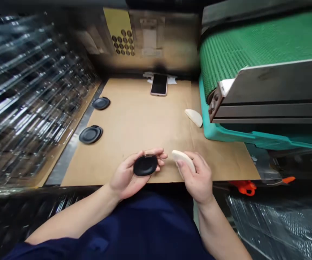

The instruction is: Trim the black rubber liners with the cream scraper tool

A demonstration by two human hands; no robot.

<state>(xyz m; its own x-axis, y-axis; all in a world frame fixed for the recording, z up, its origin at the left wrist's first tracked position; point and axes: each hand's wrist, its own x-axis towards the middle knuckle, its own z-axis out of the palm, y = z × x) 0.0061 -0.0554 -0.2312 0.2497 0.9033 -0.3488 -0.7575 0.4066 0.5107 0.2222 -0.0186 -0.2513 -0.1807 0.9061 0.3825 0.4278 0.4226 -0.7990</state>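
- Black round compact case [145,165]: lies in the person's left hand [126,173], just above the near edge of the brown kraft paper [134,122], with its domed face up and a thin lighter seam along its far rim.
- Left hand's grip: closed loosely around the case, which sits against the palm with the fingers curled up along its far side.
- White crescent sponge [183,160]: held in the right hand [196,177], its curved edge up, just beside the black case but not touching it.
- Right hand's grip: clenched on the sponge between thumb and fingers.
- On the paper: two more black round compact cases [101,103] [90,134] lie near its left edge; the nearer one looks doubled, though the blur hides how. A second white crescent sponge [194,117] lies toward the right edge, and a smartphone [159,85] lies face up at the far edge on white scraps [172,80].
- Around the table [69,151]: stacked clear plastic trays [31,97] fill the left side. A green mesh conveyor belt [264,47] with a teal frame [226,135] and grey metal housing [277,90] runs along the right. A perforated yellow panel [122,32] stands behind, and an orange-handled tool [248,187] lies past the near right corner.
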